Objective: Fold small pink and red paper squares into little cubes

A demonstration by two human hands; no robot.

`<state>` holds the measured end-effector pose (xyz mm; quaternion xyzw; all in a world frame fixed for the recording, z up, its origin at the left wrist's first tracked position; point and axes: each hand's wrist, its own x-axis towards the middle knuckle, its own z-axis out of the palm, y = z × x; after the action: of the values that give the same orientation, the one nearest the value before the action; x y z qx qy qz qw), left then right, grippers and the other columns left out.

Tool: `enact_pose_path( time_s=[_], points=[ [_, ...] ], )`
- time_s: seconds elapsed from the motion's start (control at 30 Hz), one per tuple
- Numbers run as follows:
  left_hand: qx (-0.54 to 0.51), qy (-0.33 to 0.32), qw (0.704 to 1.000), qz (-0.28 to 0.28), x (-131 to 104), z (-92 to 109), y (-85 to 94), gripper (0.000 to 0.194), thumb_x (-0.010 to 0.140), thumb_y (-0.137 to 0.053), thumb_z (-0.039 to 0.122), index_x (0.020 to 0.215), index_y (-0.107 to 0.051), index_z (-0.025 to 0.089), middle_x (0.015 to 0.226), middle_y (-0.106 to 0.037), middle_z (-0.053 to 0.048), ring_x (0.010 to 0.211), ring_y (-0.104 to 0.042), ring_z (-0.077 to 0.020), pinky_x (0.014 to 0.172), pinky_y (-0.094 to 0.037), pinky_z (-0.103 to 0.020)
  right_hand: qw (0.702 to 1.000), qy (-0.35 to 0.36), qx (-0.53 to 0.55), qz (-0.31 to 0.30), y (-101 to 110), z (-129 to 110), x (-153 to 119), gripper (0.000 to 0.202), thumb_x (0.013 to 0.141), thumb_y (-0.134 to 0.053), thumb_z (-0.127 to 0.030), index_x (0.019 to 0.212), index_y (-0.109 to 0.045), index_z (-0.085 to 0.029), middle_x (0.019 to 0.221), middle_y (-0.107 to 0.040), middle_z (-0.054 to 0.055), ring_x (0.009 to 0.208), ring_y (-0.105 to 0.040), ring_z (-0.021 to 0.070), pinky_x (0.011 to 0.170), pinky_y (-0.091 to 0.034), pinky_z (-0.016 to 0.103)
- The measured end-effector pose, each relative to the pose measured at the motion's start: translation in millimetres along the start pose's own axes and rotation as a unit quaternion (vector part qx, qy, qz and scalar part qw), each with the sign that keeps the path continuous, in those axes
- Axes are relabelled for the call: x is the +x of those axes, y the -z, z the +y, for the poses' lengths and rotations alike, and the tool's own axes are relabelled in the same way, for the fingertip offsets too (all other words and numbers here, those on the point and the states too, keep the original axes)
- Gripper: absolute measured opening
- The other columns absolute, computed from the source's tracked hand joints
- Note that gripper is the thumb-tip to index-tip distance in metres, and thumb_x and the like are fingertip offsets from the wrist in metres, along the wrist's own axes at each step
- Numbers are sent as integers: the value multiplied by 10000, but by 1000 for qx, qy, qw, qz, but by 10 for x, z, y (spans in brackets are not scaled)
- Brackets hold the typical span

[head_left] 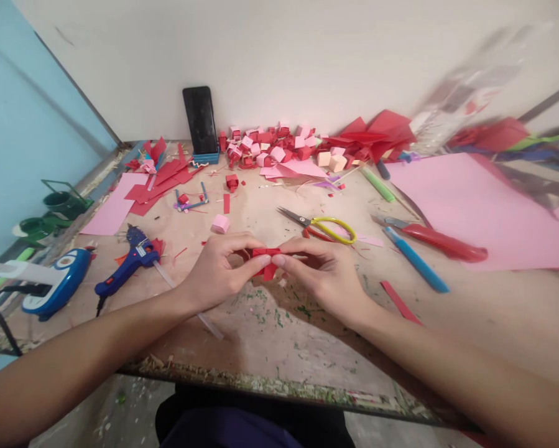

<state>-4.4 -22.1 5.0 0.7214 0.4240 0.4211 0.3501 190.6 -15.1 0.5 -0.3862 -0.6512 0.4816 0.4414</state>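
Note:
Between my two hands, above the front middle of the table, is a small folded piece of red paper. My left hand pinches its left side with thumb and fingers. From the other side my right hand grips it too, and the thumb tips nearly meet on it. The fingers hide part of the paper. Just behind my right hand lie scissors with yellow and red handles. A small pink paper cube sits behind my left hand.
A blue glue gun lies at left. Many red and pink paper cubes are heaped along the wall near a phone. At right are a red cutter knife, a blue pen and pink sheets.

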Motion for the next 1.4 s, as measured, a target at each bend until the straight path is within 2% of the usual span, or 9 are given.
enact_pose_path(
  time_s=[0.33,0.6,0.7,0.77,0.9,1.13,1.3,1.4],
  points=[
    [37,-31,999,-5,5,-44,11,113,900,-671,196,850,-769,170,831,-774,-37,751,-699,-153,709,-529,-252,1000,0,1,5,-6,9,-7,122,857,-775,-311,855,-830,-202,765,-773,43,655,-678,167,615,-547,289],
    [13,-4,1000,-4,4,-34,12,106,879,-679,173,823,-764,147,796,-768,-39,720,-684,-143,673,-520,-234,1000,-8,10,14,-24,4,-19,118,860,-762,-269,805,-818,-180,707,-760,28,620,-656,141,585,-512,247],
    [-48,35,998,0,12,-51,4,90,859,-699,188,800,-750,144,769,-757,-33,697,-676,-141,653,-529,-231,999,-32,23,-9,-20,18,-5,136,874,-745,-288,873,-810,-169,770,-766,33,643,-660,140,610,-527,255],
    [-92,61,994,1,22,-66,-4,102,850,-714,216,786,-743,143,752,-747,-30,685,-671,-143,639,-536,-232,997,-55,27,-44,-15,36,6,156,869,-749,-303,891,-799,-157,782,-761,32,641,-649,136,611,-522,257],
    [-136,82,987,19,37,-76,-21,97,833,-736,230,788,-747,145,736,-734,-18,680,-663,-132,631,-535,-216,991,-78,2,-105,-10,63,18,207,891,-708,-316,791,-780,-149,683,-710,10,593,-592,118,579,-476,250],
    [-154,90,984,26,43,-97,-24,112,832,-747,257,823,-769,147,771,-745,-26,697,-663,-136,640,-536,-226,987,-109,36,-115,-17,83,34,237,886,-714,-354,813,-796,-145,766,-778,64,701,-696,174,676,-539,290],
    [-134,81,987,40,73,-112,-15,135,846,-734,264,789,-753,143,728,-715,-13,664,-630,-123,625,-507,-223,981,-141,21,-129,-28,68,26,244,888,-712,-370,861,-796,-142,831,-799,87,739,-726,186,671,-546,285],
    [-124,81,988,46,78,-110,-12,143,850,-725,260,769,-739,143,718,-701,-9,665,-619,-125,633,-498,-229,979,-159,20,-128,-39,46,22,282,902,-694,-393,824,-789,-139,808,-798,91,724,-734,182,673,-557,283]
  ],
)
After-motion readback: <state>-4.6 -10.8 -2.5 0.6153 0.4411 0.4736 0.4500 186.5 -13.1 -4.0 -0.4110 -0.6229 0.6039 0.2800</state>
